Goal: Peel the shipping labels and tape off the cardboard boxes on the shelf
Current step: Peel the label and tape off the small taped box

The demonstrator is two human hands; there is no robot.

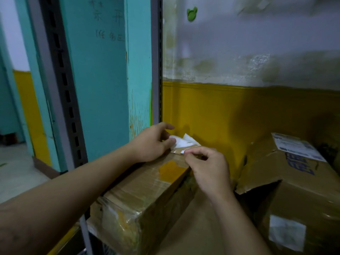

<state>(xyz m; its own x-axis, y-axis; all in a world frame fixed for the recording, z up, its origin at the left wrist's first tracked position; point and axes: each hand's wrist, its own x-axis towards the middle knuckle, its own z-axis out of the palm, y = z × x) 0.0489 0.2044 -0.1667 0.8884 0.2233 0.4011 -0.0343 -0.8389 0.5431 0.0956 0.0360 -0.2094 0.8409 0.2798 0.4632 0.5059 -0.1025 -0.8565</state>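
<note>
Left hand (152,142) pinches the lifted shipping label (184,141); right hand (208,167) pinches its edge. Risk: hasty pull tears paper at centre frame.

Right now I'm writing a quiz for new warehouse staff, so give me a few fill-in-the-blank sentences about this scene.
1. The left hand holds a peeled ___ label.
2. The right hand pinches a strip at the taped box's ___ end.
3. The lower wall band is painted ___.
Missing words: white; far; yellow.
</note>
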